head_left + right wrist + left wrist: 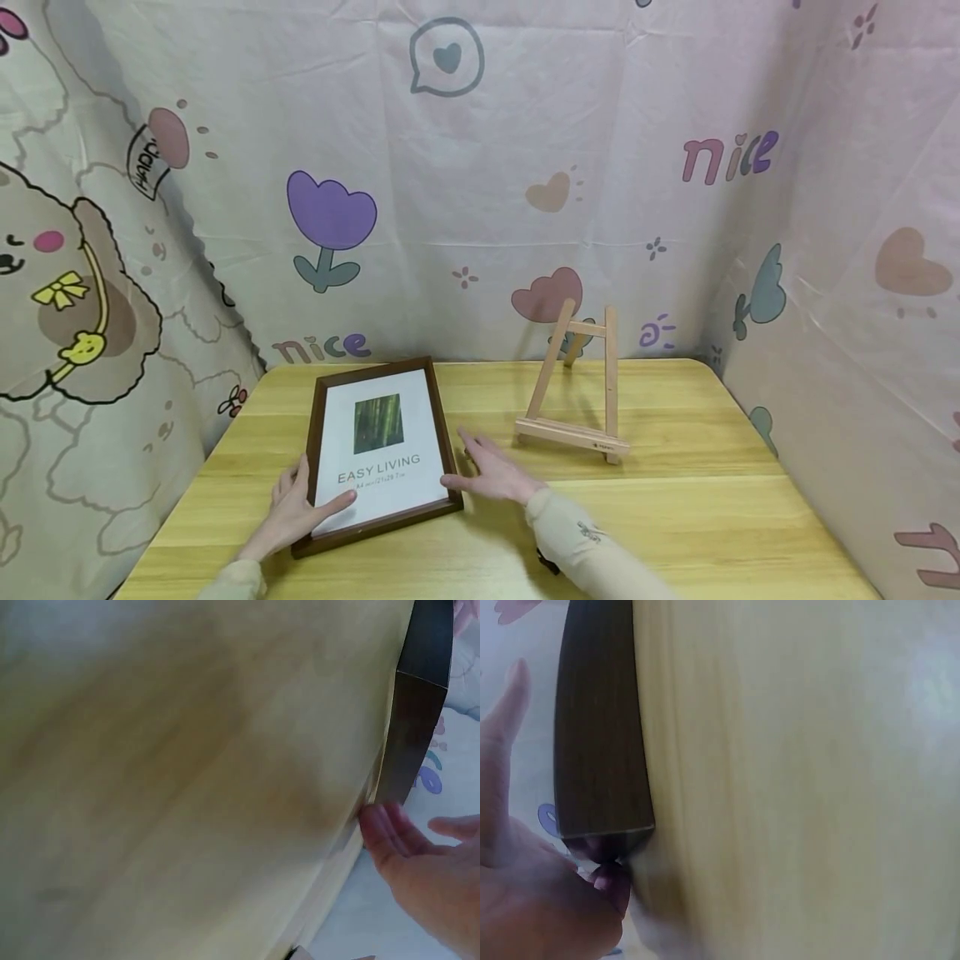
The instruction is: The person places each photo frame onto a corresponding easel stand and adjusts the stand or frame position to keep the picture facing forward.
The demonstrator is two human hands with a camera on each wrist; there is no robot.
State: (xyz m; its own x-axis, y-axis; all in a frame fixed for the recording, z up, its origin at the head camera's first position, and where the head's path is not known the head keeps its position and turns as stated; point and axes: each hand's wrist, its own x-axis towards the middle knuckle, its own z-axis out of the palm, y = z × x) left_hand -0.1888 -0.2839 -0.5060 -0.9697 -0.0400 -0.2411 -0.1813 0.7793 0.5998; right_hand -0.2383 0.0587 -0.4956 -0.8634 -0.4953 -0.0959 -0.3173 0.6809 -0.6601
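Left grip [288, 508] spreads loosely at the picture frame's [380, 446] left edge, thumb over its face; right grip [495, 473], fingers extended, holding nothing, is at its right edge, nearer the easel [611, 383] standing right of the frame. Across the worktop [675, 500], the frame's long axis points away from the person.
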